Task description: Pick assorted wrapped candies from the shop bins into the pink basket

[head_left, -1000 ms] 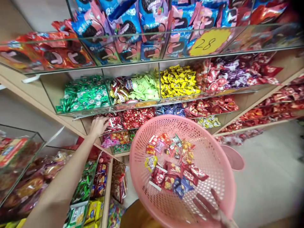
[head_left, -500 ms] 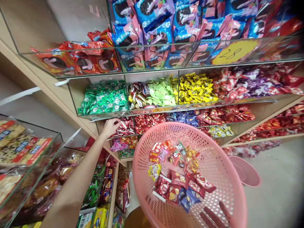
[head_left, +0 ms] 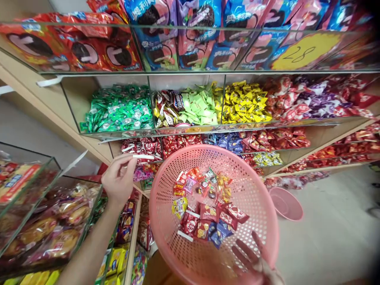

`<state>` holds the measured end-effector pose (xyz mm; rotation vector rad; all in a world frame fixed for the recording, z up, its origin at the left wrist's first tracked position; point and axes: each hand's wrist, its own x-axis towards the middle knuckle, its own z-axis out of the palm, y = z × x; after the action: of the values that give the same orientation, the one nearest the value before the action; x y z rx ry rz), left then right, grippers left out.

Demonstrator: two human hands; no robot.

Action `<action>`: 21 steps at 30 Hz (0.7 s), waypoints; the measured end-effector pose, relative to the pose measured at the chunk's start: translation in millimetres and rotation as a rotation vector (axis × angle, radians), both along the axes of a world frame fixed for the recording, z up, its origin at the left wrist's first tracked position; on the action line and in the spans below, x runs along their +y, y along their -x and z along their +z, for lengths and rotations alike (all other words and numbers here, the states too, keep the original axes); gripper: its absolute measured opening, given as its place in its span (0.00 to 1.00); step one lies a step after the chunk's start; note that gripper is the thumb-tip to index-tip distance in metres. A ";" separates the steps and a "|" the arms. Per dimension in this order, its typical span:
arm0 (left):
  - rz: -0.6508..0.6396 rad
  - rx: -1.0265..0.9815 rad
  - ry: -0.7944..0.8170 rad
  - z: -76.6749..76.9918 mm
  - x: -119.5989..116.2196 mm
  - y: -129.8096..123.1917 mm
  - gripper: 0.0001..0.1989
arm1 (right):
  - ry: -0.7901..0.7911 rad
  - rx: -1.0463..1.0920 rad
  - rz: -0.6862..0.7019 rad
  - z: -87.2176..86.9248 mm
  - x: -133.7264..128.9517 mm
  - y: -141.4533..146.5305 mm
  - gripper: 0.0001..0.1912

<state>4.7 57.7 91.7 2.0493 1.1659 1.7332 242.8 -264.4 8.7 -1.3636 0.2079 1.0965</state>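
Note:
My left hand (head_left: 118, 179) is raised in front of the bin of red wrapped sweets (head_left: 141, 145), pinching a thin white strip (head_left: 143, 156) between thumb and fingertips. The strip is seen edge-on, so I cannot tell what it is. My right hand (head_left: 252, 259) is low at the bottom right, holding the rim of a pink perforated plastic basket (head_left: 166, 233), its fingers showing through the mesh. Inside the basket lies a pile of small wrapped sweets (head_left: 204, 209), many in red packets and some in yellow or blue.
Glass-fronted bins of packaged sweets (head_left: 246, 103) fill the shelves ahead, under a yellow sign reading 28 (head_left: 305, 51). Clear bins of packaged pastries (head_left: 50, 233) stand at the left. A pink plastic basin (head_left: 285, 204) sits on the pale floor (head_left: 326, 241) at the right.
My left hand has drawn back from the red sweets bin, down and to the left, and now shows the white strip in its pinch. The basket has shifted left, and the view has tilted.

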 end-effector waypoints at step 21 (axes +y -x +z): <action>-0.878 0.579 1.116 -58.2 -112.8 -72.2 0.08 | -0.050 0.062 -0.025 -10.2 -3.1 -2.5 0.39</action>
<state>76.9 -55.0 33.4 1.7895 0.7878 -0.0025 245.3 -267.6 -1.5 -1.2806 0.2401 1.1171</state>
